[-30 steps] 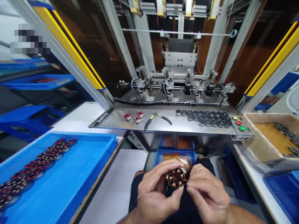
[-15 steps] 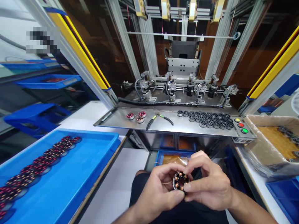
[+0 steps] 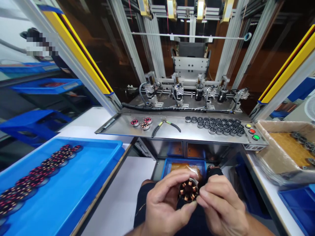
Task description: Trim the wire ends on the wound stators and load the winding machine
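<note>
My left hand (image 3: 165, 204) is closed around a wound motor stator (image 3: 189, 190), a dark ring with copper coils inside, its open face turned towards me. The thumb lies along its lower edge and the fingers curve over the top. From the left hand a thin wire (image 3: 140, 209) trails down and to the left. My right hand (image 3: 221, 203) is closed in a pinch at the stator's right rim, thumb and fingertips together. What is between those fingertips is too small to make out. Both hands are above my lap.
Pliers (image 3: 166, 124) lie on the metal ledge (image 3: 128, 129) between several red and copper stators (image 3: 145, 125) and rows of dark stators (image 3: 219, 126). Buttons (image 3: 252, 131) sit at its right end. A blue tray (image 3: 91, 177) of wound stators is left, a lined box (image 3: 275, 157) right.
My right hand has drawn back from across the stator's face to its right rim, its fingers now bunched together. The stator's face shows more fully. The camera view has shifted slightly.
</note>
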`<state>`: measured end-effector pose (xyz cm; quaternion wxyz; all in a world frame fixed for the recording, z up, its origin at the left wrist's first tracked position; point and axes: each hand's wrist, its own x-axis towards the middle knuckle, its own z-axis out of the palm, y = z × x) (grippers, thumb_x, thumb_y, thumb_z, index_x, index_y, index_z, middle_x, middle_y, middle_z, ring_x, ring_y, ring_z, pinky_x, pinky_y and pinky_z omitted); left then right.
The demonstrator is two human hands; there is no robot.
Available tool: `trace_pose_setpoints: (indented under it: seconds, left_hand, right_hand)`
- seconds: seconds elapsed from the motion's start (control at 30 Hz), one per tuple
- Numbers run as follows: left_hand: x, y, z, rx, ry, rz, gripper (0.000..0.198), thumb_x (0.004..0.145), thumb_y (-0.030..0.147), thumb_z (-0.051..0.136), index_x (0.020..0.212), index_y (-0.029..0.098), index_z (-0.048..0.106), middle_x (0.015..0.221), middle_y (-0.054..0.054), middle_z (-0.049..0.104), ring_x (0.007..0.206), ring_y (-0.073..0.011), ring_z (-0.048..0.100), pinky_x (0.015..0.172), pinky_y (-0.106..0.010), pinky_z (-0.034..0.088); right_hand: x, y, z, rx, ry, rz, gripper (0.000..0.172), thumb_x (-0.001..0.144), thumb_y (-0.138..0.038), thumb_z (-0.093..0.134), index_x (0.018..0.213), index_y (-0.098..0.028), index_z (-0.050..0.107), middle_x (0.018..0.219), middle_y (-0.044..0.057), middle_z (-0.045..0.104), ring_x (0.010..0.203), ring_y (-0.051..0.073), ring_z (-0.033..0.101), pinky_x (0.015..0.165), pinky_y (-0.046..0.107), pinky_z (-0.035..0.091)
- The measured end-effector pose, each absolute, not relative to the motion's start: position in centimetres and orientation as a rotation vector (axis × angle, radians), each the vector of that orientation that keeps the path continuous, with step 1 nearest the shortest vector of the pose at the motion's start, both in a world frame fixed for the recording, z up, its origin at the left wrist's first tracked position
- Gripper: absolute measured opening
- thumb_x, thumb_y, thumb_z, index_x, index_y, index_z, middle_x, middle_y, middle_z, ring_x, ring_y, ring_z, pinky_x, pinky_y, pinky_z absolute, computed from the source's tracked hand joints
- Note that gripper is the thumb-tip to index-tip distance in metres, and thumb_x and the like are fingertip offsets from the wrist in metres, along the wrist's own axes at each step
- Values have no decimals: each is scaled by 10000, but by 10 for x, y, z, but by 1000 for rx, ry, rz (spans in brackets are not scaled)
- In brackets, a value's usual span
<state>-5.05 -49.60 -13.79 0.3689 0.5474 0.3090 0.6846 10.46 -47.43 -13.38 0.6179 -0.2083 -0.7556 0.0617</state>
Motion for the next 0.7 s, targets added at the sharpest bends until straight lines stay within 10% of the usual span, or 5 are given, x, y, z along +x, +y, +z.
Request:
trace_pose_setpoints:
  seconds: [0.47, 0.7]
  left_hand:
    - [-53, -500, -149, 1119, 834, 1588, 551, 693, 271, 906, 1200, 305, 694, 1247, -76, 724, 1108, -230, 720, 917, -263, 593]
    - [-73, -494, -152, 1103, 689, 1207, 385, 876, 494, 705, 1179, 261, 667, 957, -34, 710, 771, -111, 647, 712, -185, 542]
  right_hand:
    - [85, -475, -141, -648, -1475, 548, 195, 1009, -246, 571, 838, -181, 639, 699, 25, 616, 648, 137, 589, 576, 246, 520]
    - [100, -467, -143, -612, -1622, 552, 163, 1020, -223, 544, 886, -182, 628, 736, 36, 626, 683, 142, 608, 606, 254, 529]
